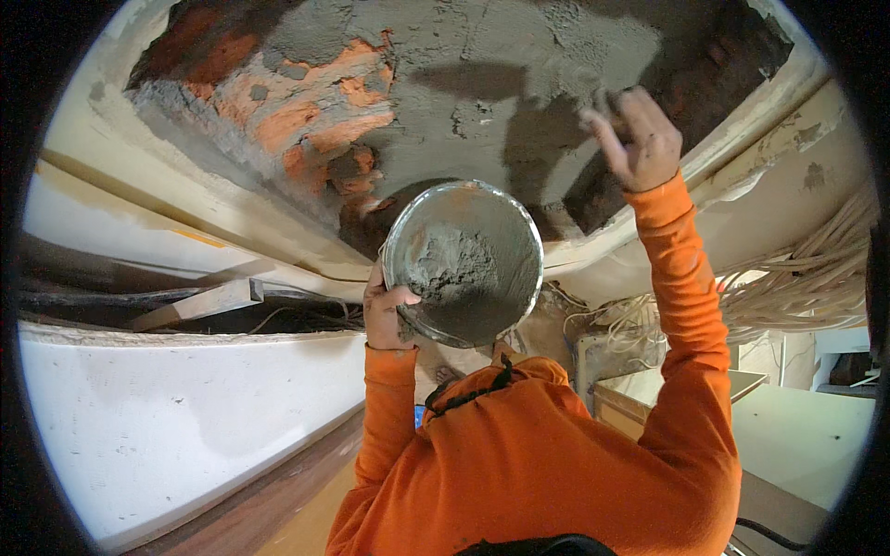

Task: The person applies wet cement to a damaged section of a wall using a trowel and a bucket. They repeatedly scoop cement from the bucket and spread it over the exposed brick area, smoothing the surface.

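Orange sleeves rising from below, left hand (387, 315) clasping the rim of a round metal pan (464, 262) of grey mortar (451, 264), right hand (638, 137) curled shut on a barely visible tool, pressed to wet plaster (464, 93) over exposed red brick (287, 120).

- Upper garment: orange long-sleeved hooded sweatshirt (547, 463), plain fabric, creased along both arms.
- Sleeves: full length, ending in ribbed cuffs at the wrists.
- Hood: orange, bunched at the neck, with a dark drawcord (468, 394).
- Left hand (387, 310) and right hand (638, 137): bare, ungloved, smeared with grey mortar.
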Available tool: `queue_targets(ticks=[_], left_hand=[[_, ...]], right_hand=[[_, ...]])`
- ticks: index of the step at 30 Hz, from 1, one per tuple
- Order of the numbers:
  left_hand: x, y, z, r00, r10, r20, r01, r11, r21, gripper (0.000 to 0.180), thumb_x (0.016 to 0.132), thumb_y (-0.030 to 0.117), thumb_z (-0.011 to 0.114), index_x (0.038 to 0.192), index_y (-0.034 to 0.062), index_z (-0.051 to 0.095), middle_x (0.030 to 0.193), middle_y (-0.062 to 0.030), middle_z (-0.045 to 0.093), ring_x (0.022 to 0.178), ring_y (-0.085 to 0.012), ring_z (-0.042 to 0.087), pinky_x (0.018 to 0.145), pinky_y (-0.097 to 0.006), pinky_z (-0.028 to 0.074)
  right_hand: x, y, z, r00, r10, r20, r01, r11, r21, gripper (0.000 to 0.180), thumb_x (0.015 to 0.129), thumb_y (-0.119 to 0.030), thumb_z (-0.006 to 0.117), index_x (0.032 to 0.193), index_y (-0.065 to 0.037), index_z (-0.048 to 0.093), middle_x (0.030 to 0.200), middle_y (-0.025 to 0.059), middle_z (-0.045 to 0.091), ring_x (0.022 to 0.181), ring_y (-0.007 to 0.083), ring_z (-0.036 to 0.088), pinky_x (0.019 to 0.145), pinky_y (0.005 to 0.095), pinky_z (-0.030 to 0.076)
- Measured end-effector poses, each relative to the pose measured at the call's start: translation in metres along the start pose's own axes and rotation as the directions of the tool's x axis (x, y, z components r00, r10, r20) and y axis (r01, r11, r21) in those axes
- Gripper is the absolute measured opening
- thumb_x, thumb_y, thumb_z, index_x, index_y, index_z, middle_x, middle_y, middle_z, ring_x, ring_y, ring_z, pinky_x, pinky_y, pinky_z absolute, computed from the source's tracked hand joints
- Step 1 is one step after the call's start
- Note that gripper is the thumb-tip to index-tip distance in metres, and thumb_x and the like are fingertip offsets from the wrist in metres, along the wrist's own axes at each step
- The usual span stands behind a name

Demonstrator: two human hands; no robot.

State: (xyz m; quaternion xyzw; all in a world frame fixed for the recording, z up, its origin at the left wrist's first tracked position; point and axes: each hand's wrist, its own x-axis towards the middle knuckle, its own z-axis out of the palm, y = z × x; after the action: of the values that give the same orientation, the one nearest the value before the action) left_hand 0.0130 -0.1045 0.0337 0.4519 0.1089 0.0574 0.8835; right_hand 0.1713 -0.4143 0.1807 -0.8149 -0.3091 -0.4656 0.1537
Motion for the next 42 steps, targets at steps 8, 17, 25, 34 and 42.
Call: queue_targets(ticks=[8, 17, 25, 34, 42], left_hand=[[0.007, 0.0, 0.017, 0.997, 0.05, 0.06, -0.049, 0.999, -0.013, 0.071, 0.054, -0.003, 0.051, 0.124, -0.0042, 0.055, 0.115, -0.0115, 0.063, 0.102, -0.0234, 0.061, 0.092, -0.031, 0.047], [0.02, 0.032, 0.043, 0.98, 0.162, 0.119, -0.174, 0.979, 0.104, 0.069, 0.055, -0.005, 0.049, 0.124, -0.0037, 0.055, 0.115, -0.011, 0.062, 0.101, -0.0233, 0.06, 0.091, -0.03, 0.046], [-0.007, 0.01, 0.061, 0.955, 0.219, 0.202, -0.236, 0.97, 0.064, 0.071, 0.059, -0.005, 0.048, 0.129, -0.0078, 0.051, 0.122, -0.0145, 0.06, 0.108, -0.0228, 0.059, 0.096, -0.03, 0.043], [-0.024, 0.005, 0.06, 0.882, 0.298, 0.365, -0.421, 0.848, 0.323, 0.065, 0.059, -0.005, 0.046, 0.123, -0.0079, 0.058, 0.129, -0.0149, 0.057, 0.125, -0.0237, 0.046, 0.11, -0.037, 0.028], [-0.036, 0.021, 0.031, 0.904, 0.246, 0.35, -0.361, 0.878, 0.313, 0.066, 0.059, 0.0, 0.05, 0.124, -0.0082, 0.057, 0.125, -0.0148, 0.058, 0.122, -0.0233, 0.049, 0.108, -0.036, 0.031]], right_hand=[[-0.051, -0.068, -0.009, 0.523, 0.011, 0.852, -0.008, 1.0, -0.008, 0.028, 0.092, -0.031, 0.055, 0.102, -0.007, 0.064, 0.07, 0.0167, 0.063, 0.063, 0.0314, 0.065, 0.053, 0.0408, 0.052], [-0.129, -0.133, 0.039, 0.454, -0.189, 0.871, 0.019, 0.979, 0.202, 0.018, 0.083, -0.014, 0.054, 0.085, -0.002, 0.067, 0.084, 0.0185, 0.068, 0.073, 0.0303, 0.069, 0.061, 0.0428, 0.057], [-0.067, -0.098, 0.017, 0.421, 0.067, 0.905, 0.024, 0.996, -0.085, 0.021, 0.085, -0.014, 0.052, 0.095, -0.003, 0.066, 0.094, 0.0151, 0.069, 0.085, 0.0295, 0.069, 0.073, 0.0424, 0.055], [-0.18, -0.092, 0.056, 0.186, 0.064, 0.98, -0.771, 0.628, 0.105, 0.021, 0.088, -0.022, 0.053, 0.094, -0.005, 0.062, 0.072, 0.0109, 0.059, 0.06, 0.0199, 0.057, 0.054, 0.0336, 0.047], [-0.155, -0.145, 0.037, -0.109, -0.201, 0.973, -0.994, 0.013, -0.109, 0.026, 0.09, -0.036, 0.062, 0.091, -0.01, 0.058, 0.055, -0.0016, 0.043, 0.041, 0.0072, 0.04, 0.035, 0.023, 0.031]])
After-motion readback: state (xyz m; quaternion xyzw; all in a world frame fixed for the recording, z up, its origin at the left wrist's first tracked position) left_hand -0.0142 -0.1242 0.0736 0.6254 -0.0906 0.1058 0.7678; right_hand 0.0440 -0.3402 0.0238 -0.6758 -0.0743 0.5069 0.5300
